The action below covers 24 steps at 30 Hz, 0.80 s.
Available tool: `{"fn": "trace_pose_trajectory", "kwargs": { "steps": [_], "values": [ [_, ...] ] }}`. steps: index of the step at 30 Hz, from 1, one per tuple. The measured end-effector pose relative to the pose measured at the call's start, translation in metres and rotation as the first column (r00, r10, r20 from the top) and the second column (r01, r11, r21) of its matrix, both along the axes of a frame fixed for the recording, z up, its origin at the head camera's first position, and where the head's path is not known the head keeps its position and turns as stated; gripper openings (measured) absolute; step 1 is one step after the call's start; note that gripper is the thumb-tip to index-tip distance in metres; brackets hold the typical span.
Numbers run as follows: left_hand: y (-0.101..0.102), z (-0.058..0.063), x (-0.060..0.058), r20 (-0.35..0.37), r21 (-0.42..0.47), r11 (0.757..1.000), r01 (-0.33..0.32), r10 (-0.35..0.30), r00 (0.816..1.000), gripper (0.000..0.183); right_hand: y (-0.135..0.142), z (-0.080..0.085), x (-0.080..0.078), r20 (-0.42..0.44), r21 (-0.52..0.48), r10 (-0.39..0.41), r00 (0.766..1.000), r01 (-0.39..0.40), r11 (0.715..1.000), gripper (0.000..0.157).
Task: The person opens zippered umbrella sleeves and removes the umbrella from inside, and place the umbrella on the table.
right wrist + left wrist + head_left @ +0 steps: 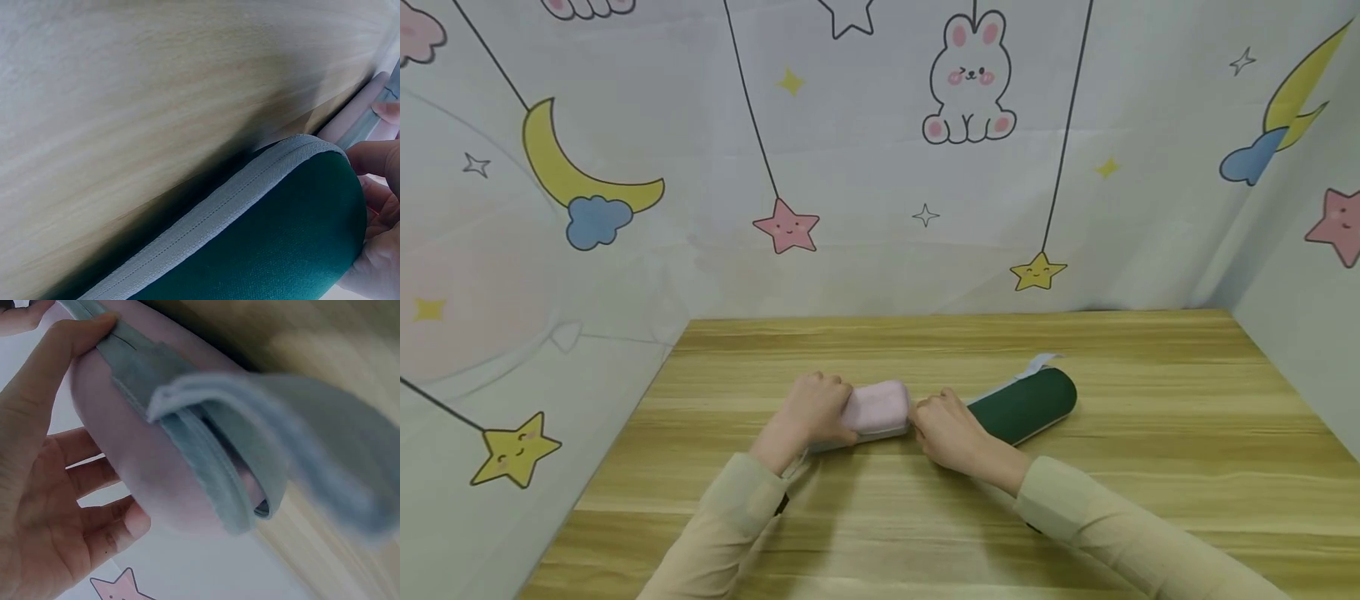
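A pink zippered case (877,407) with a grey zip band (134,353) lies on the table in the head view. My left hand (816,410) grips its left part, thumb on the band and fingers on the far side. A grey fabric strap (300,431) loops off the case in the left wrist view. At the case's right end, my right hand (951,429) has curled fingers and seems to pinch the zipper pull, which is mostly hidden. Just beyond that hand rests a dark green zippered case (1026,407) with a pale zip band (219,215).
Both cases are on a wood-grain table (887,533). A light strap (1040,363) sticks up behind the green case. White printed cloth (880,167) with stars, moons and a rabbit hangs at the back and sides.
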<state>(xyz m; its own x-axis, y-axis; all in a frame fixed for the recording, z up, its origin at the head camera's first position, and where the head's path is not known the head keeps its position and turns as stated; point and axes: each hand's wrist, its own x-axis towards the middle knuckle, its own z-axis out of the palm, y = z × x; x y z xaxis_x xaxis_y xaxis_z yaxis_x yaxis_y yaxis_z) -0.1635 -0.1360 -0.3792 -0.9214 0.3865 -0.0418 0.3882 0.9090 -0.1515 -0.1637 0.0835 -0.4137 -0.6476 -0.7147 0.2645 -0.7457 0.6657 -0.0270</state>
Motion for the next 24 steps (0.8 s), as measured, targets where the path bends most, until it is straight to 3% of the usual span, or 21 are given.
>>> {"fn": "trace_pose_trajectory", "kwargs": {
  "steps": [6,24],
  "values": [
    [-0.001,0.001,0.001,0.008,0.032,0.999,-0.036,0.036,0.999,0.051,-0.002,0.002,0.0,-0.024,0.007,-0.015,1.0,0.015,1.0,0.02],
    [0.01,-0.006,0.009,-0.062,0.024,0.996,-0.09,0.091,0.994,0.054,-0.005,-0.001,0.001,-0.009,0.026,-0.061,0.998,0.061,0.998,0.015]
  ]
}}
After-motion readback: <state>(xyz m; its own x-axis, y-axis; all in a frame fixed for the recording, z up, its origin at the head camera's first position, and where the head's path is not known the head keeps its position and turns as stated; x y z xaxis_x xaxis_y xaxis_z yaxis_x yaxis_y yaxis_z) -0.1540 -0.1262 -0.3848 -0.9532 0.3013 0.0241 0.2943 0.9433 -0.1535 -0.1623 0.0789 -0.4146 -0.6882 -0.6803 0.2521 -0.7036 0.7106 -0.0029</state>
